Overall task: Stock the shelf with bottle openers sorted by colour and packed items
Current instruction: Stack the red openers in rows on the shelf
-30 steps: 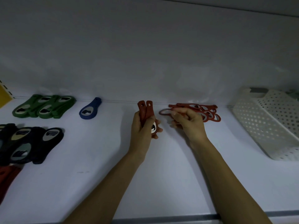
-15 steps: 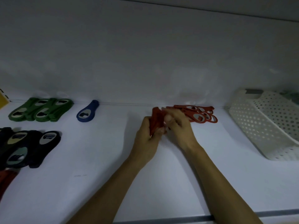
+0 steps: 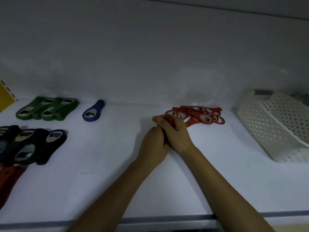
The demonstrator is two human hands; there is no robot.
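Observation:
My left hand (image 3: 154, 144) and my right hand (image 3: 175, 133) are pressed together mid-shelf, both gripping a small stack of red bottle openers (image 3: 169, 118); only its top edge shows between the fingers. Just right of the hands lies a loose pile of red openers (image 3: 199, 115) by the back wall. Green openers (image 3: 48, 108) are grouped at the back left, with a single blue opener (image 3: 93, 111) beside them. Black openers (image 3: 31, 144) lie in front of the green ones.
A white perforated basket (image 3: 270, 124) stands tilted at the right. Dark red openers (image 3: 8, 178) poke in at the lower left edge. A yellow panel (image 3: 5, 97) sits at the far left. The white shelf (image 3: 103, 181) ends at a grey front lip.
My right hand left the loose red pile and joined my left hand. Both hands now clasp the red stack, which has tipped lower and moved right.

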